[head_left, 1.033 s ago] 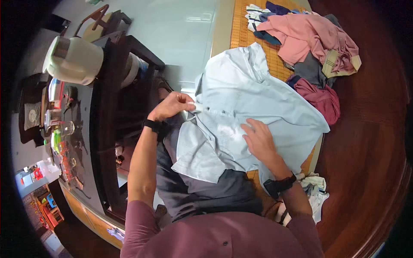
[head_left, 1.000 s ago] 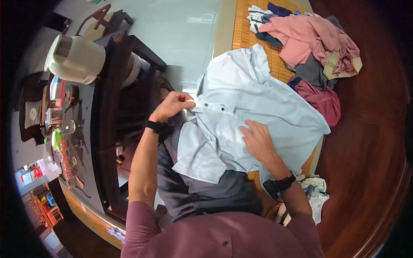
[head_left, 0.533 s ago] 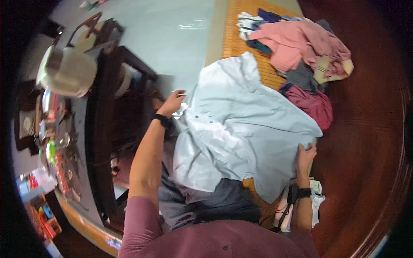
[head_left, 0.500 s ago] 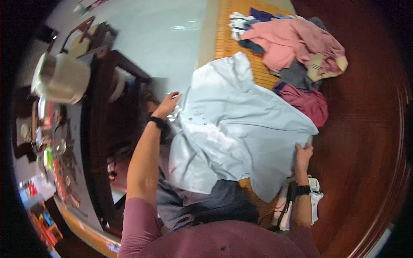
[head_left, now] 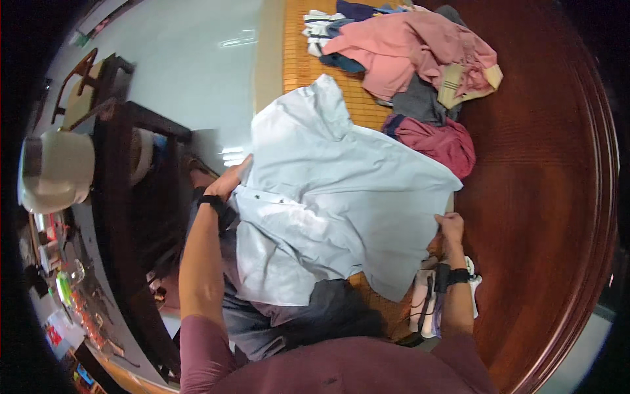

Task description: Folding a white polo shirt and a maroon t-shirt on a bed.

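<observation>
A pale blue shirt (head_left: 367, 177) is spread across my lap and the woven mat (head_left: 302, 59), with soft folds through its middle and small dark buttons near its left part. At the shirt's left edge, my left hand (head_left: 233, 177) closes on the fabric, fingertips partly hidden. On the opposite side, my right hand (head_left: 451, 226) pinches the shirt's right edge. Each of my wrists wears a black band.
A pile with a pink garment (head_left: 413, 46), a grey cloth (head_left: 420, 102) and a maroon garment (head_left: 440, 144) lies beyond the shirt. Dark wooden panelling (head_left: 531, 197) rises at the right. At the left stand a dark table (head_left: 111, 217) and a whitish container (head_left: 59, 171).
My left hand has moved left and slightly down, gripping the shirt's left edge, where the button side now lies flatter. My view has shifted rightward; my right hand keeps hold.
</observation>
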A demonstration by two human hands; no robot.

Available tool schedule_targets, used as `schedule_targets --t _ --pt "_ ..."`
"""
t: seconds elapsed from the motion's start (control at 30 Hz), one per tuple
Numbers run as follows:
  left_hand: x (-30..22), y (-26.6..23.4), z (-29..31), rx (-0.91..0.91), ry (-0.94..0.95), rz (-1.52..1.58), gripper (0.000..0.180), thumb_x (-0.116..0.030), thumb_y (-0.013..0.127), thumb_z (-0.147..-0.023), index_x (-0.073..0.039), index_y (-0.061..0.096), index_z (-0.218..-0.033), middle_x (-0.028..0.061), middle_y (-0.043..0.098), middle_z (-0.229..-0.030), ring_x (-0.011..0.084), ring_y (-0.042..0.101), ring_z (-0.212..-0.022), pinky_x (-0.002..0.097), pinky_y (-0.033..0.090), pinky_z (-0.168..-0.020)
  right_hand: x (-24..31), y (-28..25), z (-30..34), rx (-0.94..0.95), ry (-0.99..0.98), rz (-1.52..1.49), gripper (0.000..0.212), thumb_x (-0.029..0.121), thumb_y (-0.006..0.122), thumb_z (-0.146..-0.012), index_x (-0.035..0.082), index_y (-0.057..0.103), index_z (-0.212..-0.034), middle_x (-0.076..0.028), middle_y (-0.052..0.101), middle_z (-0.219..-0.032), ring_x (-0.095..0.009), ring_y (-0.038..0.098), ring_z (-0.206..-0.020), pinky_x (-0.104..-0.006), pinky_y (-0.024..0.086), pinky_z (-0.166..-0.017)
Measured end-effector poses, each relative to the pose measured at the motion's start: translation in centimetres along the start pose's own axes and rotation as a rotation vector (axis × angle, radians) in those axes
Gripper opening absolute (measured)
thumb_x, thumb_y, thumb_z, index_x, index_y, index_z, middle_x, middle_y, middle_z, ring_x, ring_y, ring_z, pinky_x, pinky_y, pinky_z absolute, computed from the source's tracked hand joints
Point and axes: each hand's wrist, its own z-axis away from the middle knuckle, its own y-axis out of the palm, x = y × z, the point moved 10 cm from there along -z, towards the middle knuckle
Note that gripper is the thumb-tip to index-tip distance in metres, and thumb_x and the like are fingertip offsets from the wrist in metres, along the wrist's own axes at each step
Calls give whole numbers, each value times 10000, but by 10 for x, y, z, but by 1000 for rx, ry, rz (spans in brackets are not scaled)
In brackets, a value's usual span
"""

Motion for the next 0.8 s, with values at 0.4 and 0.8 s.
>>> schedule_targets --t 0.4,0.8 --pt "-58 9 84 8 129 -353 538 -417 822 -888 21 722 -1187 36 724 -1052 136 630 -984 289 476 -881 23 23 21 0 -1 110 463 221 884 -744 -94 712 -1037 -249 761 -1024 -331 735 -946 -413 548 -873" --pt "-36 -17 83 -342 238 -93 333 -168 727 -956 64 688 -1192 96 749 -1021 176 696 -779 338 543 -691 43 43 45 384 86 -930 384 122 715 -951 -59 616 -1276 -167 702 -1229 -303 713 -1019 -433 572 -915"
